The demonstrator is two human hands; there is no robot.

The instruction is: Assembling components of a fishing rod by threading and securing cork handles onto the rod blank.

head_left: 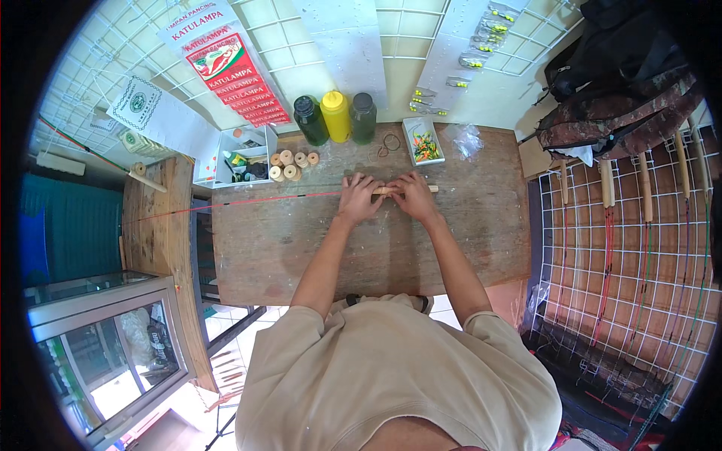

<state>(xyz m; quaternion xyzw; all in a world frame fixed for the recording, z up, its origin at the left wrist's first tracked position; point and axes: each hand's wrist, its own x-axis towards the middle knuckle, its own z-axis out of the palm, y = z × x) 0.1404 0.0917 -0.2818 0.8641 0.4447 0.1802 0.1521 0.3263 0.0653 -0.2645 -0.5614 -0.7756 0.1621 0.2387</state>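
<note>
Under both hands: left hand (359, 197) and right hand (412, 195) are clamped side by side on the wooden handle (430, 189) of a red rod (248, 201), flat on the workbench (301, 248). Looks mid-job: handle seated, rod bare leftward. Beyond the fingers, spools (289, 164) and three bottles (335, 116) sit untouched.

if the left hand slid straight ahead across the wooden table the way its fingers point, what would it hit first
Probably the dark green bottle, rightmost of three standing at the wooden table's back edge. The left hand rests on a thin red rod, fingers pointing away from the person; depth is unclear.
</note>
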